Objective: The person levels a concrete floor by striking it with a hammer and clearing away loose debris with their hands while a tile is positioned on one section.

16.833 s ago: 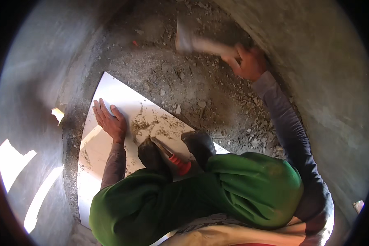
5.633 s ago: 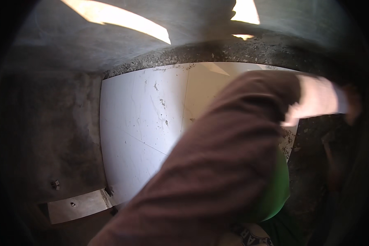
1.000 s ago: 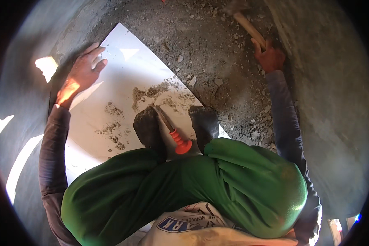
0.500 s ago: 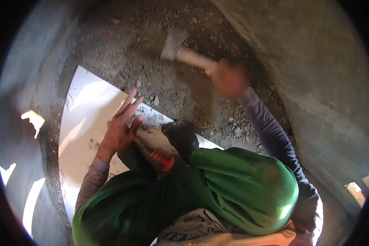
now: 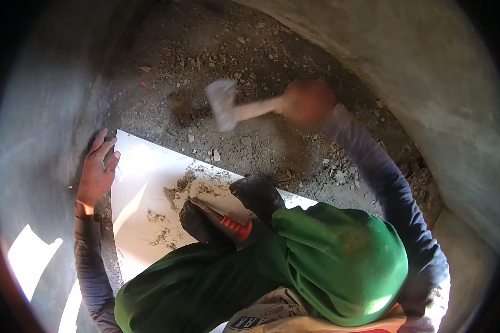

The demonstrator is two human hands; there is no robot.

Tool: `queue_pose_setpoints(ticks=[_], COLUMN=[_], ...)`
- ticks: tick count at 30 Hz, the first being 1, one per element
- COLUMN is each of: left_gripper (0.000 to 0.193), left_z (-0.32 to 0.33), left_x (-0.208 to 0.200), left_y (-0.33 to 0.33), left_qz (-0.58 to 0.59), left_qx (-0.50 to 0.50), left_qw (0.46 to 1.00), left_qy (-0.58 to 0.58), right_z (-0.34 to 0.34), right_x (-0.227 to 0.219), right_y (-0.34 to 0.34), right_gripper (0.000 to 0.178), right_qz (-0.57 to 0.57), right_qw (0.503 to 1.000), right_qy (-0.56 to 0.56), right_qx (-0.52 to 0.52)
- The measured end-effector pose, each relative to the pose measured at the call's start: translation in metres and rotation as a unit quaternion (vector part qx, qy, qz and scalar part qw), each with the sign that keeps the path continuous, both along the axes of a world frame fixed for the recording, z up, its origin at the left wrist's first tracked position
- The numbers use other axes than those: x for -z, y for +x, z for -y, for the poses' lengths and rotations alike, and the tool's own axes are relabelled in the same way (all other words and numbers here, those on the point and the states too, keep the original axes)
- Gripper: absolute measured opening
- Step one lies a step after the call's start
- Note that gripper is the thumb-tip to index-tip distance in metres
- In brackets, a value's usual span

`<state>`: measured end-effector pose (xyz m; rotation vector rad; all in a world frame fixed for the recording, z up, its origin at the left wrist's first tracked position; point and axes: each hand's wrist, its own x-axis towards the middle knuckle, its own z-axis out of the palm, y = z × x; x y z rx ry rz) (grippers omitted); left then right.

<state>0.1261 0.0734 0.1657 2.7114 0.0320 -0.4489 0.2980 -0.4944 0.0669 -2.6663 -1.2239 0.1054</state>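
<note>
My right hand [image 5: 310, 104], blurred by motion, is closed around the wooden handle of a hatchet [image 5: 223, 105]. The hatchet's pale metal head hangs over the rubble-strewn dirt floor [image 5: 244, 61]. On the left, my left hand [image 5: 96, 171] is open with fingers apart, beside the corner of a white sheet [image 5: 141, 161] and against or close to the curved wall. It holds nothing. Between my dark-shod feet, a tool with a ribbed red handle [image 5: 236, 226] and a narrow metal shaft lies over the sheet.
Curved grey concrete walls [image 5: 416, 72] close in on both sides. Loose stones and broken bits [image 5: 339, 172] lie on the floor to the right. Grey dirt [image 5: 180, 186] is scattered on the sheet. My green-trousered knees [image 5: 339, 255] fill the lower middle.
My left hand has moved left, from above the white sheet to its edge by the wall. The hatchet's head has swung slightly left and lower, still in my right hand. The view has shifted.
</note>
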Motion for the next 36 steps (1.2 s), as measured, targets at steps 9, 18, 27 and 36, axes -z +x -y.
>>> queue_pose_setpoints(ticks=[9, 18, 27, 36], left_gripper=[0.040, 0.044, 0.036, 0.037], left_z=[-0.020, 0.033, -0.032, -0.031], left_x=[0.014, 0.019, 0.014, 0.039], left_y=[0.046, 0.021, 0.001, -0.013], left_qz=[-0.080, -0.192, -0.034, -0.094], left_qx=[0.056, -0.020, -0.030, -0.039], left_qw=[0.988, 0.980, 0.999, 0.995], left_qy=[0.116, 0.041, 0.013, -0.009], right_z=[-0.005, 0.003, 0.023, 0.027], right_x=[-0.001, 0.007, -0.001, 0.008], right_y=[0.005, 0.016, 0.060, 0.061], right_gripper=[0.065, 0.069, 0.066, 0.068], right_qz=[-0.078, -0.116, -0.178, -0.048], right_qw=[0.972, 0.952, 0.912, 0.982], right_qy=[-0.062, -0.052, -0.108, -0.114], right_qx=[0.214, 0.279, 0.354, 0.141])
